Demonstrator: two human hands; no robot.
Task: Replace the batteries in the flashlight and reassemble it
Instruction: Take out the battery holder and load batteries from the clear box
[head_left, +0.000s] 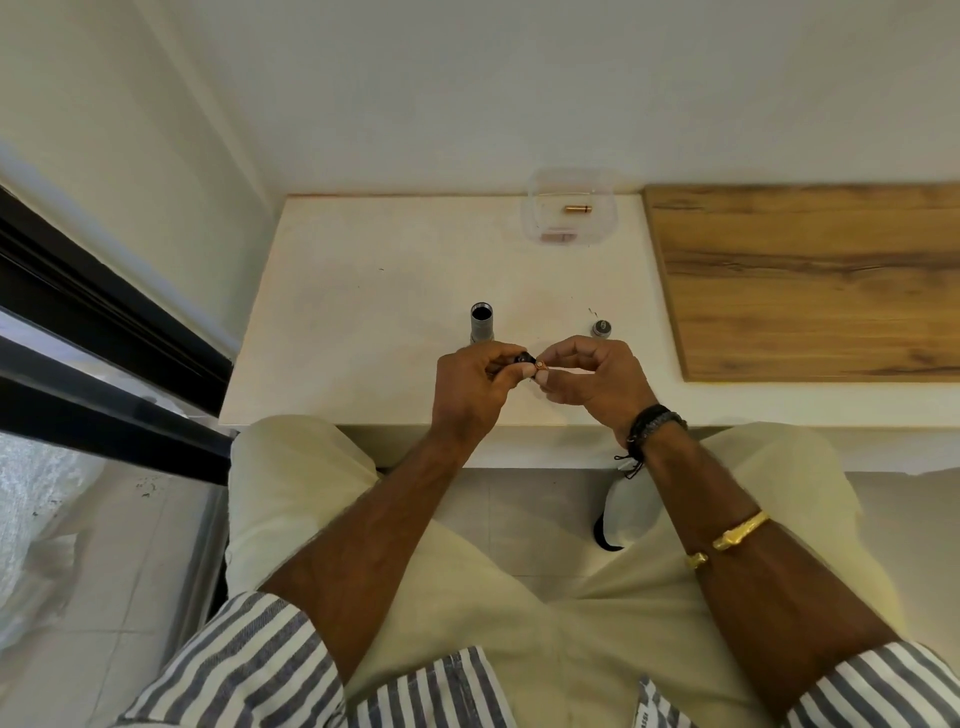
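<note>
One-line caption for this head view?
Left hand holds a black holder, right hand fits a battery; flashlight body and cap stand behind.

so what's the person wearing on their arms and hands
Both hands are bare, no gloves. The sleeves are white with blue-grey stripes, pushed up past the elbows. The left hand and its wrist carry nothing. The right hand has dark braided bands at the wrist with a loose cord end, and a gold open cuff bangle further up the forearm.

Silver flashlight body (482, 323) stands open; battery (541, 365) apparently copper-ended.
</note>
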